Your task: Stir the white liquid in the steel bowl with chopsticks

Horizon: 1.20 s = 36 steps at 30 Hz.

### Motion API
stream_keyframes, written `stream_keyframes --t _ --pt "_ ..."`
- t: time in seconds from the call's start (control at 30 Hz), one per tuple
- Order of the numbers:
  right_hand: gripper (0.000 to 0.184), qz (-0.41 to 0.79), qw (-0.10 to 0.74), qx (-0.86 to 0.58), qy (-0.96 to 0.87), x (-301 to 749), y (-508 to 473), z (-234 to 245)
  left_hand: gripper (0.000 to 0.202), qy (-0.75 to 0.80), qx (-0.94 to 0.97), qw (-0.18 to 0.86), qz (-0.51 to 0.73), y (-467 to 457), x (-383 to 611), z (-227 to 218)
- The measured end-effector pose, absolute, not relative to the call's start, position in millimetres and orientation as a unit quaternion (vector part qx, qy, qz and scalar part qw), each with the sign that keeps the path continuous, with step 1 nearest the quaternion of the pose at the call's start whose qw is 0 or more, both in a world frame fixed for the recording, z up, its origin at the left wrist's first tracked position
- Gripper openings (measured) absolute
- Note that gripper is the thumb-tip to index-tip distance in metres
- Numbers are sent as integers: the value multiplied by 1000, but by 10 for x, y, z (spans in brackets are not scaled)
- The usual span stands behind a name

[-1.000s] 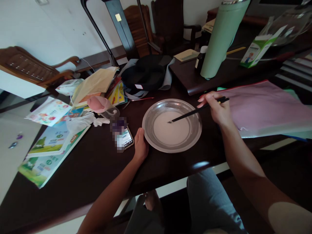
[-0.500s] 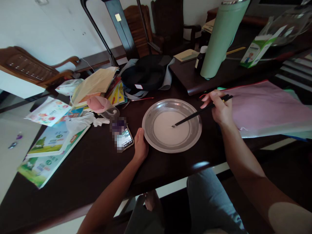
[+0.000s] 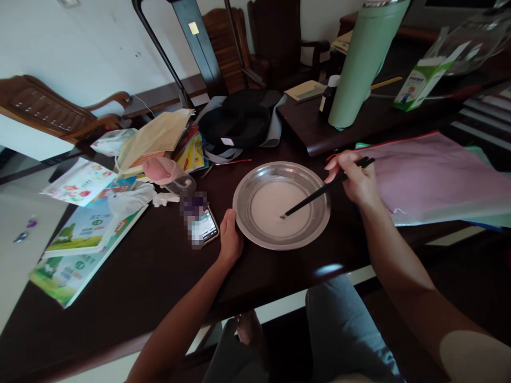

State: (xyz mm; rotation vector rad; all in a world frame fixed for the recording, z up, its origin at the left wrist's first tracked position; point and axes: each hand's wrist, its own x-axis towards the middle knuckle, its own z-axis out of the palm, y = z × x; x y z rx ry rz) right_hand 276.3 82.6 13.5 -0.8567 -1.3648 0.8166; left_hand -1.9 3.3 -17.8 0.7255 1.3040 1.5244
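Milky liquid [image 3: 271, 205] hides the floor of the bowl [image 3: 242, 213]. Blurred blocks cover part of the phone [image 3: 209, 227]. The top edge cuts off the flask [image 3: 359, 66], the right edge the kettle [image 3: 475, 48].

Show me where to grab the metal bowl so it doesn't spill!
Probably hold the metal bowl by its wide rim, coming from left and right together: it's round and holds pale liquid, so lifting one edge could tip it. Take the black chopsticks out first; they slant over the right rim.
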Motion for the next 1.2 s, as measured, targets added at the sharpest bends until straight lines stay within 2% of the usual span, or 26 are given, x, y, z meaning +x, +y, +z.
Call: stream_keyframes --t 0.13,0.27,0.37,0.53,0.6,0.7,0.77,0.9,0.97,1.1,1.2 --pt "26 385 542 -373 -647 2720 757 171 38 540 301 480 622 36 -31 -200" --pt "30 309 604 -396 -619 2766 814 166 36 545 305 478 618 37 -30 -180" --pt "31 315 628 -378 -603 2789 840 145 35 562 316 462 609 30 -17 -131" --pt "24 385 528 -368 -661 2725 747 183 38 553 307 464 620 32 -11 -138" --pt "24 357 541 -375 -663 2724 751 189 38 540 298 477 625 37 -16 -166" --pt "29 304 609 -392 -619 2763 809 159 38 532 293 487 627 41 -23 -198" --pt "33 308 624 -393 -601 2778 825 140 37 532 292 488 627 41 -28 -213" --pt "29 379 545 -375 -647 2735 754 166 36 520 285 493 637 42 -44 -251" --pt "27 374 522 -371 -671 2715 728 190 36 519 290 493 635 45 -51 -265" --pt "30 304 597 -396 -628 2752 791 175 39 518 317 483 631 49 -57 -270" --pt "33 311 627 -392 -597 2783 825 142 38 512 323 486 630 48 -58 -271"
